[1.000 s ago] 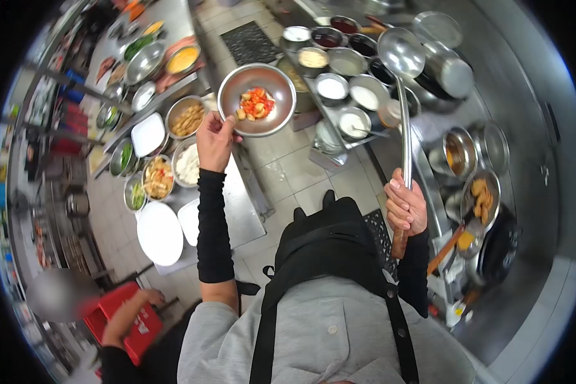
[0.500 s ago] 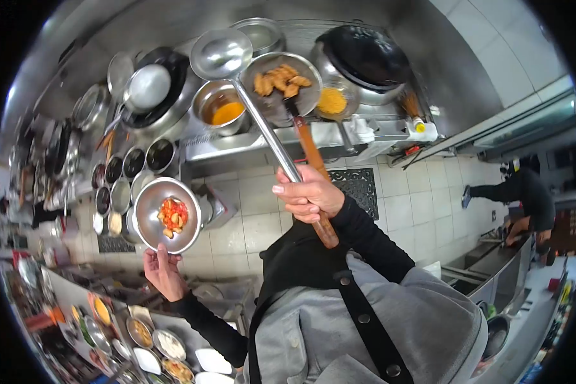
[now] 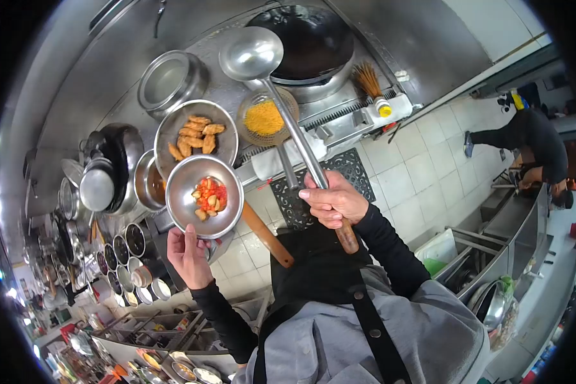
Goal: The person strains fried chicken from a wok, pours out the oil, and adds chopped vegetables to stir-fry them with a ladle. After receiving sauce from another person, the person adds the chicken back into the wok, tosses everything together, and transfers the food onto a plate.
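Observation:
My left hand point(image 3: 190, 257) grips the near rim of a steel bowl point(image 3: 180, 208), thumb on its edge. Chopped red pieces and pale brown chunks point(image 3: 210, 197) lie inside the bowl. It overlaps the near edge of a larger pan holding brown fried pieces point(image 3: 197, 136). My right hand point(image 3: 335, 200) is closed round the handle of a long metal ladle point(image 3: 251, 54), near its wooden end. The ladle's bowl is raised at the edge of a black wok point(image 3: 304, 41). Beneath the ladle's shaft is a strainer with yellow crumbs point(image 3: 264, 119).
A steel pot point(image 3: 166, 82) stands behind the pan. Stacked pans point(image 3: 97, 184) and sauce containers point(image 3: 135, 240) are at the left. A bamboo brush point(image 3: 368, 82) lies right of the wok. A person point(image 3: 544, 144) bends over a counter at far right.
The view has swung from the ingredient table to the stove. My left hand has carried the bowl over to the pan of fried pieces. The ladle, still in my right hand, is now near the wok.

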Tool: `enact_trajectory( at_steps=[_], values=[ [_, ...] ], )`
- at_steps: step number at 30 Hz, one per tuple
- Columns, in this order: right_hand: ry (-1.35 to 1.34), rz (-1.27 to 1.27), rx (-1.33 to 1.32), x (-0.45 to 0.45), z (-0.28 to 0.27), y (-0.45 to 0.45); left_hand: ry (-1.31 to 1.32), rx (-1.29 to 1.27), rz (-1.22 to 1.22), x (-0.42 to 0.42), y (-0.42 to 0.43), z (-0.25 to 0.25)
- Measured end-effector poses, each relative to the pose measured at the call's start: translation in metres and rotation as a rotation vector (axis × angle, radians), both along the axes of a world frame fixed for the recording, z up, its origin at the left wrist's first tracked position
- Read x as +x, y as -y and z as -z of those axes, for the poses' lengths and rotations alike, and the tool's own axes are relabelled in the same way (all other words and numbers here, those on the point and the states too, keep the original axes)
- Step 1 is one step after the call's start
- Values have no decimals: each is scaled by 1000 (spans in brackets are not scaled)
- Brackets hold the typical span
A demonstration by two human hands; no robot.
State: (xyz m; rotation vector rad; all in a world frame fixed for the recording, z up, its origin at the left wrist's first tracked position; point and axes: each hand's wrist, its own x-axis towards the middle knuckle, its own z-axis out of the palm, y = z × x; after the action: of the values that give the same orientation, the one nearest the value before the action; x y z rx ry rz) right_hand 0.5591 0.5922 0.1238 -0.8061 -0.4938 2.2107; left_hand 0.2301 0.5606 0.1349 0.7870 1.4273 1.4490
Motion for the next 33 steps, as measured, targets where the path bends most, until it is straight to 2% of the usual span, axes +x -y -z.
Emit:
enact_trajectory(
  at_steps=[7,11,15,18,21,26,33],
  values=[
    [45,206,-31,38,1,9,-23,-4,134,35,-42,12],
    [76,296,-75,60,-6,16,27,33,134,42,-49,12],
    [143,385,-35,108,18,-7,21,18,96,43,-40,9],
    [318,472,-7,147,39,-34,-10,1,34,46,-30,9],
    [731,596,109,190,77,-69,-57,-7,-43,60,-24,10],
    [1223,499,317,291,157,-99,34,-30,-177,109,-32,21],
    [1341,433,342,346,194,-110,114,-51,-166,213,-79,30]
  ],
)
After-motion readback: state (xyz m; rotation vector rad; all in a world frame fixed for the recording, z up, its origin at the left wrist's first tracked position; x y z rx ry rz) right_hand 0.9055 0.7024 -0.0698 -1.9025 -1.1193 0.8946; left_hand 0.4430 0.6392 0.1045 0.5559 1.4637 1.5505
